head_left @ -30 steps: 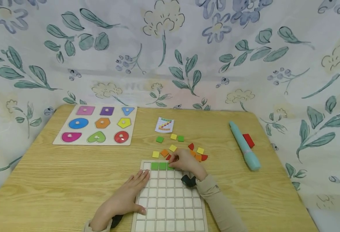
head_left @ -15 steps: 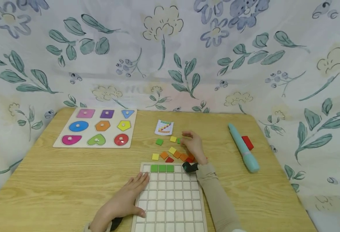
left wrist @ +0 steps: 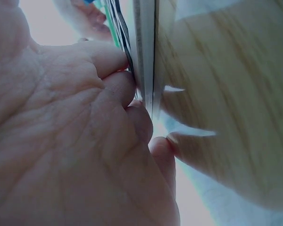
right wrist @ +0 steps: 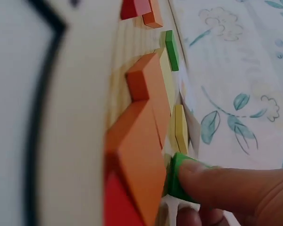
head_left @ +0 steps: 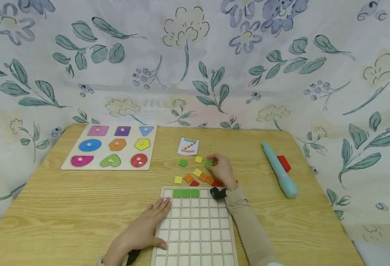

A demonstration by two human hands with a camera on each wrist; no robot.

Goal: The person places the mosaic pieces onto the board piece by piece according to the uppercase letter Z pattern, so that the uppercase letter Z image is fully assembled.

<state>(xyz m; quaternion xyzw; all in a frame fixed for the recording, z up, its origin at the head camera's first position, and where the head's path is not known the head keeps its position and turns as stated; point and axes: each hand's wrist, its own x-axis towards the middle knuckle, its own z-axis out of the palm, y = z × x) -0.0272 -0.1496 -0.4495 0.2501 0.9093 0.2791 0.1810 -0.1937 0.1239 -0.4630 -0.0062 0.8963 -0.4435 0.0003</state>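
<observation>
A pale wooden grid board [head_left: 195, 224] lies at the front of the table, with several green square tiles [head_left: 186, 193] side by side in its top row. My left hand [head_left: 142, 229] rests flat on the board's left edge, fingers straight and thumb spread; in the left wrist view its fingertips [left wrist: 139, 122] meet that edge. Beyond the board, my right hand [head_left: 222, 170] pinches a loose green square tile [head_left: 208, 163]. The right wrist view has the thumb on this green tile [right wrist: 177, 181], with fingers partly hidden beneath.
Loose yellow tiles [head_left: 178, 180], orange tiles [head_left: 188, 178] and red pieces [head_left: 194, 183] lie behind the board. A small pattern card [head_left: 188, 146] is farther back. A knobbed shape puzzle [head_left: 110, 147] stands left; a teal stick-like object [head_left: 279, 170] and red block [head_left: 284, 163] lie right.
My right hand has left the board's top row, where a green tile now lies exposed, and moved back to another green tile, closing thumb and finger on it. The left hand stays put.
</observation>
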